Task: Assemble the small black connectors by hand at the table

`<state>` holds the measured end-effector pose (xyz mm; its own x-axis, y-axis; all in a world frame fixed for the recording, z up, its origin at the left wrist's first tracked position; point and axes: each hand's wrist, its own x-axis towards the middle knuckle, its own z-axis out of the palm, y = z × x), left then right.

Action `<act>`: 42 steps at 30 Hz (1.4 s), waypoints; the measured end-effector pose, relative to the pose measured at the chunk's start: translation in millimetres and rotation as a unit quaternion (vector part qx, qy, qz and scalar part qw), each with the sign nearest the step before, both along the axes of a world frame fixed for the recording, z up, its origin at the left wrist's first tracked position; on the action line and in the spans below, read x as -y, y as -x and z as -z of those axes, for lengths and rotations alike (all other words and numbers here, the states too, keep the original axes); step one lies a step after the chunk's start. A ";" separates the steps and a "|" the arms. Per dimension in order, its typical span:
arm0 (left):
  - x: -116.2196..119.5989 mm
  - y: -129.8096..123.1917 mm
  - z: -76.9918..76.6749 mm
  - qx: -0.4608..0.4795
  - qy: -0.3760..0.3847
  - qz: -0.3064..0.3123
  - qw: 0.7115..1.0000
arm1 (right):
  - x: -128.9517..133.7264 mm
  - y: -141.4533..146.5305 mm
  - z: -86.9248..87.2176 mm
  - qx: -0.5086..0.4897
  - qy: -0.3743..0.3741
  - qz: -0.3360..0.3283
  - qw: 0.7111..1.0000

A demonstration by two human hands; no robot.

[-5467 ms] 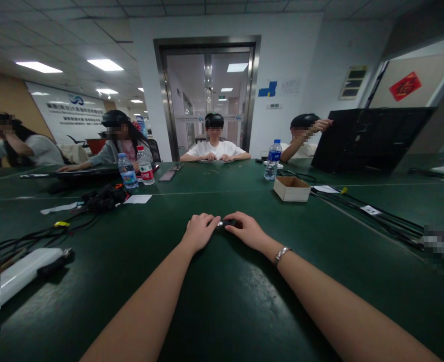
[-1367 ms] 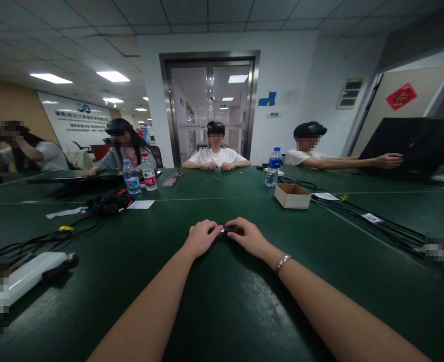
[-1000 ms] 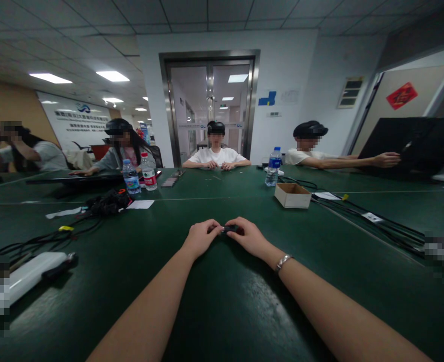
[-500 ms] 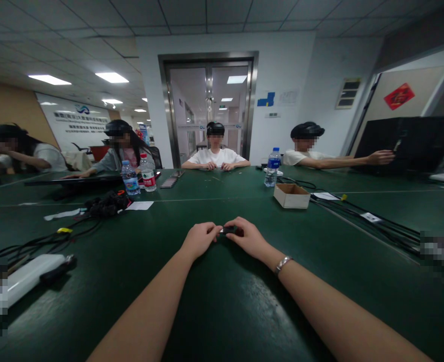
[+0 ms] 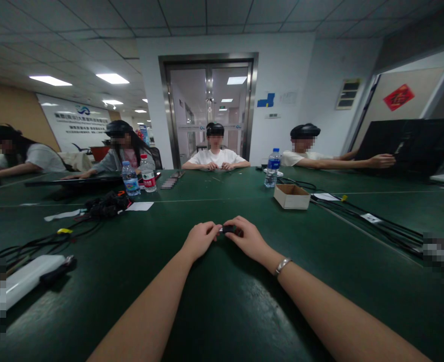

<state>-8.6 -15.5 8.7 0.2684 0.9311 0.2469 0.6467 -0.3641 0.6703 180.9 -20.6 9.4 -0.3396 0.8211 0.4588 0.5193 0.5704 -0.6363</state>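
Note:
Both of my hands meet over the middle of the green table (image 5: 222,281). Between them is a small black object with a silvery end (image 5: 228,229), too small for me to tell its kind. The fingertips of my left hand (image 5: 200,239) pinch the silvery end. From the other side, my right hand (image 5: 249,237) grips the black part between thumb and fingers, hiding some of it. A silver bracelet (image 5: 283,266) circles my right wrist.
An open cardboard box (image 5: 292,197) stands beyond my right hand, near a water bottle (image 5: 272,168). Black cables (image 5: 372,223) run along the right. Two bottles (image 5: 147,173) and a cable bundle (image 5: 107,205) are at left. Several people with headsets sit around the table.
My hands stay nearly in place, with slightly more of the black part showing. The person at far left has lowered their hands. At right, a co-worker's second arm now shows by the monitor.

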 end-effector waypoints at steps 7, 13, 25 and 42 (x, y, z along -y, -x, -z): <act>5.4 -0.7 -6.9 0.012 -0.036 0.009 0.999 | -3.0 -3.1 0.9 0.006 0.027 0.014 1.000; 3.5 -0.3 -6.9 0.002 -0.023 0.001 1.000 | -1.5 -1.1 0.0 0.014 0.011 0.007 1.000; 0.1 -6.3 -0.5 -0.032 -0.003 -0.042 0.999 | 4.1 4.2 -3.1 0.015 -0.065 -0.001 0.998; -1.0 -8.2 -1.7 0.053 -0.032 0.022 0.998 | -2.3 -1.1 -0.1 0.014 -0.025 0.016 0.999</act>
<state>-0.5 -14.5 10.4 0.2778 0.9003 0.3352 0.5560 -0.4352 0.7082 182.1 -18.3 9.5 -0.3270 0.8083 0.4896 0.5548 0.5836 -0.5929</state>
